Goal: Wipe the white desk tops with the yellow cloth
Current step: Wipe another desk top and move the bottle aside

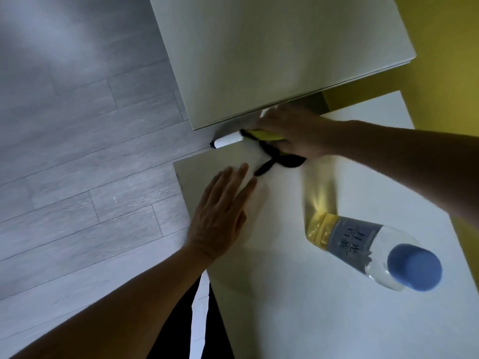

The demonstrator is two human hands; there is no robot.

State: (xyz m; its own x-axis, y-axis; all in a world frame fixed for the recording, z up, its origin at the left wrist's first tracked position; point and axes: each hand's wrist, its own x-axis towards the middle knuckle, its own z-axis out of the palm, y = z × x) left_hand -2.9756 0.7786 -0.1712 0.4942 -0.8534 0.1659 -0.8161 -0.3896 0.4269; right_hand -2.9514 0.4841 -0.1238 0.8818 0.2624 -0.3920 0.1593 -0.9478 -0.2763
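- Head view: the right hand [293, 130] presses the yellow cloth [261, 134] against the near surface [298, 307] at its far edge, fingers curled over the cloth, beyond the bottle [373, 250].
- The left hand [223, 211] lies flat and open, holding nothing, left of the bottle.
- A marker [228, 140] and a black cord [274, 159] lie beside the cloth.
- Judgement: keep the palm flat, sweep around the bottle, and move the marker aside.

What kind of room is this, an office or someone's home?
Probably an office or study room, though I can't be sure: two plain white desks stand on grey plank flooring, with a marker pen and a water bottle about.
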